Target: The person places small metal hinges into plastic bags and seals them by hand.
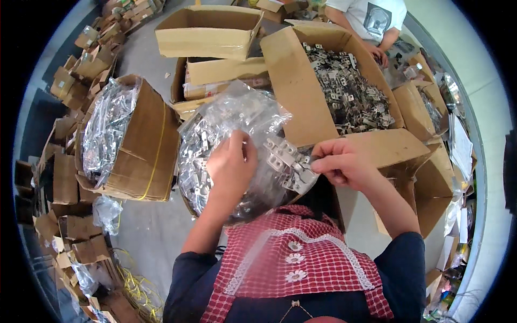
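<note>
A cluster of silvery metal hinges hangs in front of me, seemingly inside clear plastic. My right hand pinches the cluster's right edge between thumb and fingers. To its left, my left hand is closed, its fingers curled against the clear plastic bag; what lies between the fingertips is hidden. Beneath both hands, the large bag spreads over a round heap of shiny metal parts.
An open cardboard box full of loose metal parts stands at the far right, beside a person. At left is a box of bagged parts. Stacked cartons line the left side; an open carton stands at right.
</note>
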Action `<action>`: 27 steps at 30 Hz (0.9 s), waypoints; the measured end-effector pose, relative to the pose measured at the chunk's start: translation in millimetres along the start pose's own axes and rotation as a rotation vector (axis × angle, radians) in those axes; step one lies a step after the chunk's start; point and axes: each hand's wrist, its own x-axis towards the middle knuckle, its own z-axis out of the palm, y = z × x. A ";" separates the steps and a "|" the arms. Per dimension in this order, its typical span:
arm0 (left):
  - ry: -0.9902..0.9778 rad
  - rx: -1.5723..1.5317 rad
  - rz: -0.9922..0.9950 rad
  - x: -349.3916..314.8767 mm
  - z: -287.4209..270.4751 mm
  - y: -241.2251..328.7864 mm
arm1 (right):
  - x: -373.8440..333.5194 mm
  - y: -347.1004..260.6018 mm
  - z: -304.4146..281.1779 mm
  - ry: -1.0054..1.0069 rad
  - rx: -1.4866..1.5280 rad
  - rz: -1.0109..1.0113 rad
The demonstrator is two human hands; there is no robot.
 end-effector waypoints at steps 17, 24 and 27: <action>-0.112 -0.048 0.187 -52.3 14.7 26.4 | 87.3 90.3 41.7 0.224 0.251 -0.310; -0.336 -0.026 -0.200 2.0 -20.0 -4.2 | 92.2 55.3 23.8 0.261 -1.221 -0.570; -0.214 0.087 -0.023 48.9 -54.2 -16.7 | 82.3 18.7 33.4 0.403 -1.254 -0.688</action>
